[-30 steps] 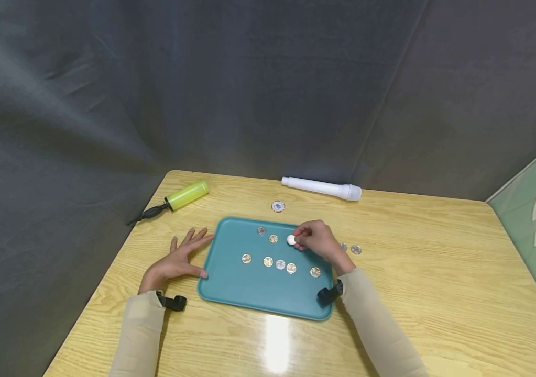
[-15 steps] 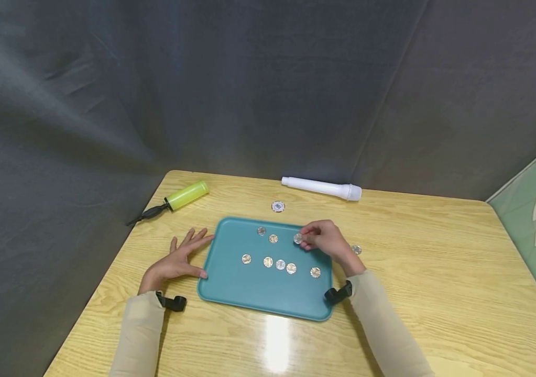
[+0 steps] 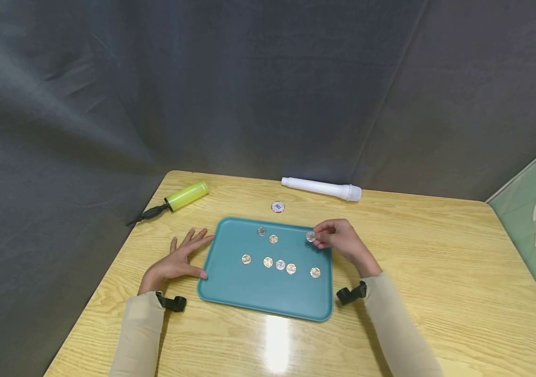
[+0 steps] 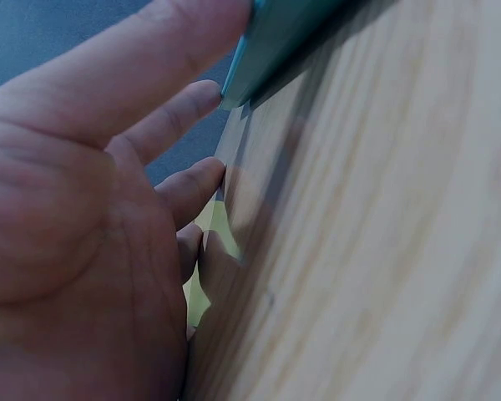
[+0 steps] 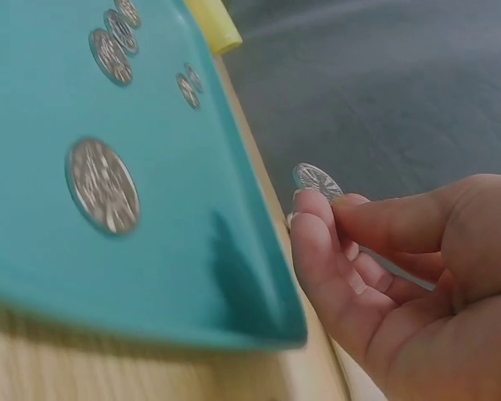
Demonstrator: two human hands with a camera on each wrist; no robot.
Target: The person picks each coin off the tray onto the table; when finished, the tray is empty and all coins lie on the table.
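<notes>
A silver coin (image 3: 310, 236) is pinched between the thumb and fingertips of my right hand (image 3: 343, 245), over the far right corner of a teal tray (image 3: 263, 288). In the right wrist view this coin (image 5: 317, 179) is held up off the tray. Several silver and gold coins lie flat on the tray, among them a gold coin (image 3: 315, 273) near its right side and a silver coin (image 3: 280, 265) in the middle. My left hand (image 3: 173, 264) has its fingers spread at the tray's left edge, with thumb and forefinger touching the rim.
Behind the tray lies a white poker chip (image 3: 278, 207). A white toy microphone (image 3: 321, 188) rests at the table's far edge. To the far left is a yellow-green hand pump (image 3: 186, 196) with a black end. A dark curtain (image 3: 268, 94) hangs behind the table.
My right hand has moved right with the silver coin, from the tray's middle toward its far right corner. Coins on the table at right are now hidden from view. The left hand stays put.
</notes>
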